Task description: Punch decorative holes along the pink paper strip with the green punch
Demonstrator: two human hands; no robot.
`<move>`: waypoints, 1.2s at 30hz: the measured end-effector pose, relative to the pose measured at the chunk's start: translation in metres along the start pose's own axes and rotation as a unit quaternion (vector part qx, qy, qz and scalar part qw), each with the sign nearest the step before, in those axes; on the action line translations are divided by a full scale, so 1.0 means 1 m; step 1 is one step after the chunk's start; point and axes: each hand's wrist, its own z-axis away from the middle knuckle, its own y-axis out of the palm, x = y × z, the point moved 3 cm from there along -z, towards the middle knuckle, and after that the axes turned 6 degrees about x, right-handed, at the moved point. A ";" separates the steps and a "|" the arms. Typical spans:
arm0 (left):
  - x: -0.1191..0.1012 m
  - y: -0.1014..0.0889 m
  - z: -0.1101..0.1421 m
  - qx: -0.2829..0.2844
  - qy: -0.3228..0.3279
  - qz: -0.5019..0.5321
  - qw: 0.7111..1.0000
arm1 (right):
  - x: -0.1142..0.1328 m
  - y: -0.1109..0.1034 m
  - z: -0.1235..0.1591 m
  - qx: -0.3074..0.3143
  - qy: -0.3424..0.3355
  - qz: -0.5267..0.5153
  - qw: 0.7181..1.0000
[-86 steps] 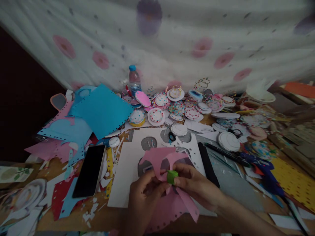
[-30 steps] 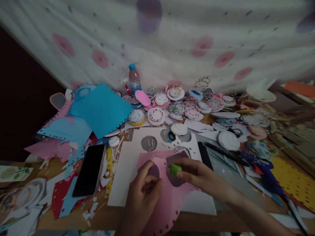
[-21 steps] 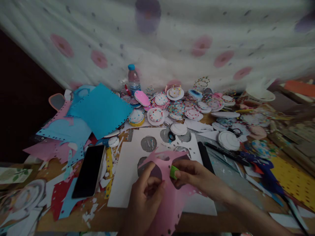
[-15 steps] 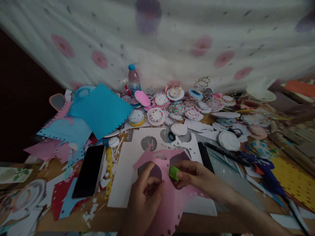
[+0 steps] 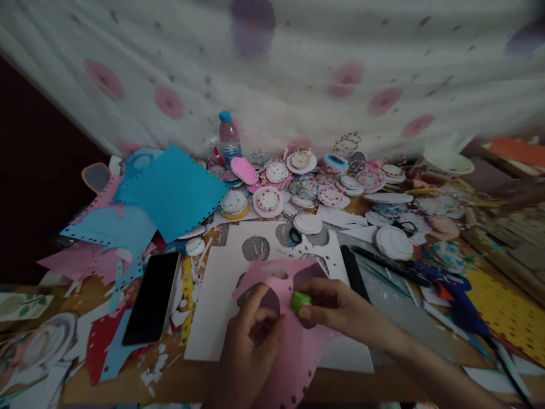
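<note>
A pink sheet of paper (image 5: 293, 352) with large round cut-outs and small punched holes is held above a white sheet (image 5: 208, 324). My left hand (image 5: 251, 341) is closed on the pink paper's left part, thumb and fingers pinching it. My right hand (image 5: 332, 307) grips a small green paper punch (image 5: 301, 302) at the strip between two cut-outs. Whether the punch's jaws are pressed together cannot be seen. The white sheet under the hands also has round holes cut from it.
A black phone (image 5: 152, 298) lies to the left. Blue paper (image 5: 179, 190), a water bottle (image 5: 230, 136) and several decorated paper discs (image 5: 268, 200) fill the back. Right of the white sheet are a blue glue gun (image 5: 460, 295), yellow dotted paper (image 5: 506, 312) and tweezers (image 5: 387, 275).
The green punch has tilted slightly in my right hand, against the pink paper. The paper's upper left strip has shifted a little. My left hand stays nearly still.
</note>
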 end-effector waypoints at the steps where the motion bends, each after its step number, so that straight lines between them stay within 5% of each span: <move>1: -0.001 0.000 0.000 0.010 0.003 -0.007 1.000 | 0.000 0.000 0.000 -0.001 0.001 0.001 1.000; 19: -0.002 0.005 -0.001 0.068 0.011 -0.051 0.996 | 0.000 0.001 0.004 0.038 0.010 -0.033 0.999; 30: -0.010 0.008 -0.002 0.125 -0.006 -0.073 0.989 | -0.006 0.007 0.000 0.020 0.036 -0.102 0.994; 36: -0.012 0.009 -0.003 0.132 -0.012 -0.078 0.988 | -0.008 0.009 -0.002 0.007 0.011 -0.058 0.998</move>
